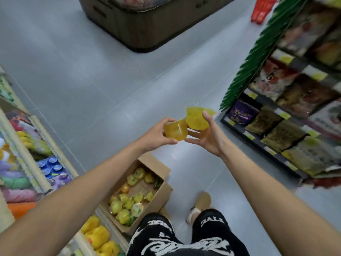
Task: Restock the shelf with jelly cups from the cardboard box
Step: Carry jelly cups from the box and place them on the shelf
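The fingers (167, 120) of the left hand (156, 134) are curled over an amber jelly cup (175, 131), with the thumb closing under it, so the cup is gripped just left of the frame's centre. Right beside it, the right hand (209, 139) lies palm up, and its fingers (192, 139) and thumb hold a yellow jelly cup (196, 120) whose foil lid faces the upper right. The two cups touch or nearly touch at their sides; which one cannot be told. Both forearms reach in from the lower corners of the frame and meet above the grey tiled floor (92, 80). Below the hands, at lower centre, a cardboard box (160, 169) stands open on the floor, with loose yellow and green jelly cups (127, 203) scattered over its bottom. Just left of the box, along the left edge of the frame, runs a shelf (45, 141) of bright, blurred packs, and on its lowest level at the bottom of the frame sit more yellow cups (97, 234). Black shorts (184, 241) with white print fill the bottom centre, and a tan shoe (200, 203) stands on the floor to the right of the box. At right, a second shelf (254, 133) holds snack bags under a green fringe. A dark display bin (156, 28) stands at top centre, and a red basket (262, 9) at upper right.
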`<state>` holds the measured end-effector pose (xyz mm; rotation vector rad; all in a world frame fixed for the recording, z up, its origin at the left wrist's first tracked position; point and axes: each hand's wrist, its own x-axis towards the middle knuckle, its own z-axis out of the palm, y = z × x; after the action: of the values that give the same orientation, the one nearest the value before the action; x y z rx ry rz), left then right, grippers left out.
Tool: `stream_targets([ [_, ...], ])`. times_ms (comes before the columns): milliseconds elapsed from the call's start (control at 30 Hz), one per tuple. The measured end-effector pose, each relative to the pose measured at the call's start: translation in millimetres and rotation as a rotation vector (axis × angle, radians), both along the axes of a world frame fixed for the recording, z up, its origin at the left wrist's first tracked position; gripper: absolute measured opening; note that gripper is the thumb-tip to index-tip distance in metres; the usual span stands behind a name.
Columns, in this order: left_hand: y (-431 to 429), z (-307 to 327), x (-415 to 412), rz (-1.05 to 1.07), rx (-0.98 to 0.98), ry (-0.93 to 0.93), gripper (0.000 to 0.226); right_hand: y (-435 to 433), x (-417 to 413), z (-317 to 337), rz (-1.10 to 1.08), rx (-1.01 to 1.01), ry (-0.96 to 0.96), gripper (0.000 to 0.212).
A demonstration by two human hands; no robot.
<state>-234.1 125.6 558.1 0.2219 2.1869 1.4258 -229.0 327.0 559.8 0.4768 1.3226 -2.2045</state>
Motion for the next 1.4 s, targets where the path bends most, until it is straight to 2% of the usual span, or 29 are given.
stream_targets([
  [100,54.2,24.0,-15.2,-0.084,-0.028,0.051,0.060,48.2,16.2,26.5,-0.158,0.003,0.049,0.085],
  [200,115.3,47.4,-19.3,-0.096,-0.019,0.102,0.071,97.7,34.4,47.4,-0.307,-0.037,0.108,0.087],
  [267,157.7,61.9,-14.5,-0.084,0.021,0.111,0.080,132.7,49.1,59.3,-0.402,-0.046,0.137,0.081],
  [400,237.3,85.7,2.8,-0.084,0.051,0.058,0.091,199.6,83.6,82.9,-0.477,-0.049,0.205,0.105],
  [500,295.9,103.1,20.1,-0.138,0.072,0.072,0.083,250.5,113.8,100.5,-0.557,-0.049,0.253,0.102],
  [633,364.8,127.7,41.7,-0.166,0.101,0.155,0.076,316.1,144.8,126.8,-0.646,0.057,0.271,0.076],
  [833,444.3,177.8,55.3,-0.140,0.125,0.283,0.082,402.7,168.9,176.4,-0.727,0.242,0.329,0.097],
  [867,455.2,185.6,55.2,-0.138,0.144,0.300,0.083,415.1,170.8,185.6,-0.745,0.264,0.341,0.094],
  [967,485.3,211.2,54.1,-0.124,0.181,0.349,0.087,452.0,170.5,212.0,-0.788,0.324,0.387,0.060],
  [1033,506.4,226.1,49.1,-0.118,0.217,0.372,0.089,475.2,166.1,228.3,-0.791,0.373,0.415,0.048],
  [1200,572.8,267.0,27.4,-0.147,0.311,0.416,0.095,534.8,141.7,269.9,-0.823,0.516,0.510,0.028],
  [1300,617.7,290.5,8.1,-0.185,0.365,0.500,0.095,573.4,121.9,296.8,-0.853,0.569,0.572,0.034],
  [1400,663.4,319.2,-16.0,-0.220,0.427,0.576,0.091,615.8,98.7,328.7,-0.891,0.625,0.639,0.015],
])
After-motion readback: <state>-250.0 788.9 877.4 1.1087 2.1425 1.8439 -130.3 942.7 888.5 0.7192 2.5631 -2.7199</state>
